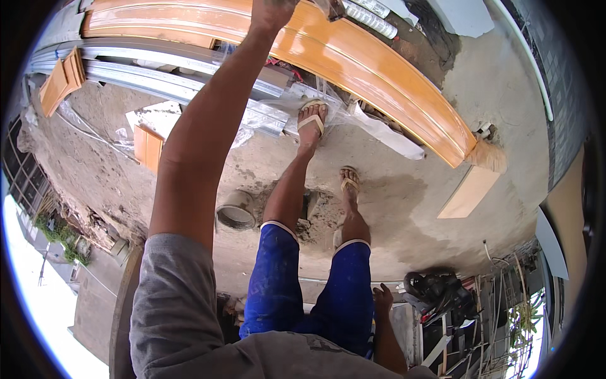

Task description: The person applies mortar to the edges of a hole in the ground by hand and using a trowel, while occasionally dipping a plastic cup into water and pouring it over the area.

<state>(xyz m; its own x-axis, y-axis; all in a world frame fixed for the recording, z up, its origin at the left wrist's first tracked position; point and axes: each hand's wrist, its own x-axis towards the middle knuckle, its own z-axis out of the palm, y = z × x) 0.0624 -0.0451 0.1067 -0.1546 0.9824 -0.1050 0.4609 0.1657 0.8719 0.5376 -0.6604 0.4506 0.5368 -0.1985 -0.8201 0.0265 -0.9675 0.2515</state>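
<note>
My left arm reaches far forward over long glossy orange-brown panels [372, 69], wrapped in clear plastic. At the top edge, my left hand [273, 9] is partly cut off, so its fingers and anything in them do not show. Just right of it, a small brownish piece [331, 9] is also cut by the edge; I cannot tell what it is or whether the hand touches it. My right hand [382, 299] hangs low beside my right thigh, fingers somewhat apart and holding nothing visible.
My left sandalled foot [310, 123] is on plastic sheeting by silvery metal profiles [151, 79]. A round grey bucket or pipe [236, 210] lies near my legs. Short orange board pieces [148, 148] lie left; a pale board [470, 191] lies right. Behind stands a dark motorbike [442, 295].
</note>
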